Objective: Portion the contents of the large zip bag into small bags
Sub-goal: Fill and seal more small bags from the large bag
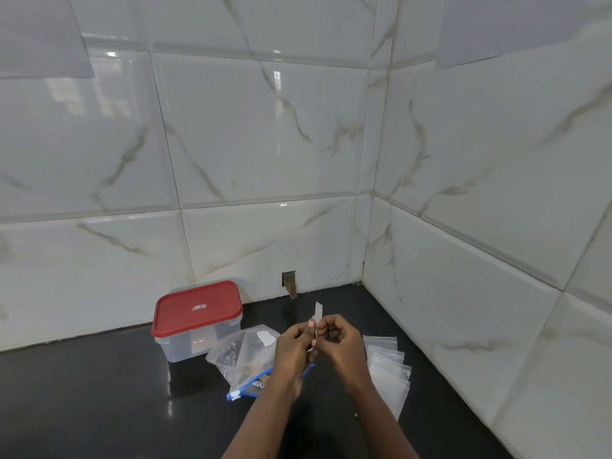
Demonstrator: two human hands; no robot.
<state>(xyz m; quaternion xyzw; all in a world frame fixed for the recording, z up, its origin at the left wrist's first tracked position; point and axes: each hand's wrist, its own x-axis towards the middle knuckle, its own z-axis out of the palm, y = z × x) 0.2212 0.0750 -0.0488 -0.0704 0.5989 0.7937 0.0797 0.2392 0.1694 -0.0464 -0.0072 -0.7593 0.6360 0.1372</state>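
The large zip bag, clear with a blue zip strip, lies on the black counter with dark contents inside. Above its right end my left hand and my right hand meet and pinch one small clear bag between them, seen edge-on and standing upright. A fanned stack of small clear bags lies just right of my right hand.
A clear plastic box with a red lid stands to the left of the large bag, near the tiled back wall. A second tiled wall closes the counter on the right. A small hole shows in the back wall's base.
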